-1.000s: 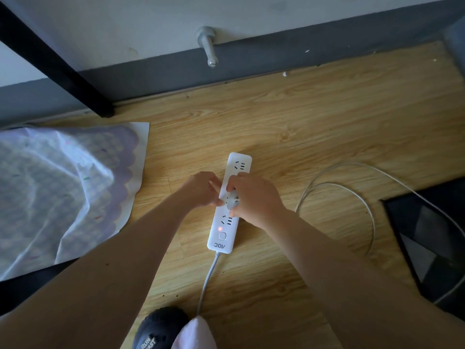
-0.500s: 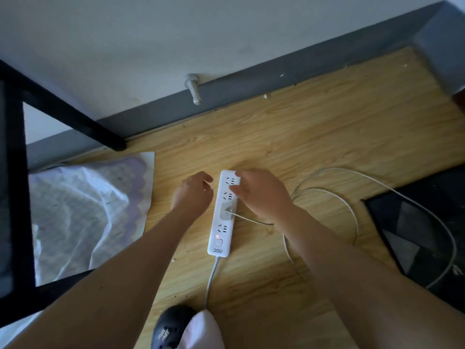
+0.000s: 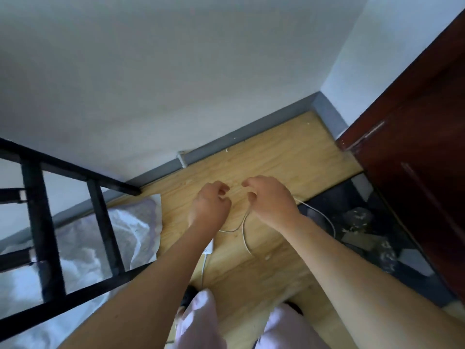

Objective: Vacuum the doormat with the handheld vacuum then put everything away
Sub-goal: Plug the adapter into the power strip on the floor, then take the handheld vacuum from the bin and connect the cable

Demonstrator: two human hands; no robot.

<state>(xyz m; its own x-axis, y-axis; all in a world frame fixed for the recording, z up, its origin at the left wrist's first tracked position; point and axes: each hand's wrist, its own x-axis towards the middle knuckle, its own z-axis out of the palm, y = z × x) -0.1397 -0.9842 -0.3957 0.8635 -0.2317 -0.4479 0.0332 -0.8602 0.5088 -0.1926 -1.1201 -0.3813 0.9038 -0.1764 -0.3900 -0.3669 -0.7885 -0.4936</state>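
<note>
The right hand [image 3: 271, 201] is lifted above the light wooden floor [image 3: 289, 152] with its fingers curled in. The thin white cable [image 3: 243, 231] runs up into them, so it looks pinched there. The left hand [image 3: 210, 206] is up beside it with curled fingers too, but I cannot tell if it has hold of the cable, because the wire only shows from behind its wrist. I think the hands are close together like this so the loose wire can be gathered up for putting away.

The cable is smooth and bendy and hangs in a soft curve. One bit drops toward the floor and another bit trails over the dark patterned doormat [image 3: 352, 222]. That mat lies flat on the right, just beside the dark red wooden door [image 3: 415, 172]. It looks rough, with pale specks that may be dirt or pattern. The handheld vacuum is not in sight.

The white plastic power strip [image 3: 209, 248], hard and boxy, peeks out under the left arm. A black metal frame [image 3: 41, 222] stands on the left over a crinkly plastic sheet [image 3: 136, 227]
</note>
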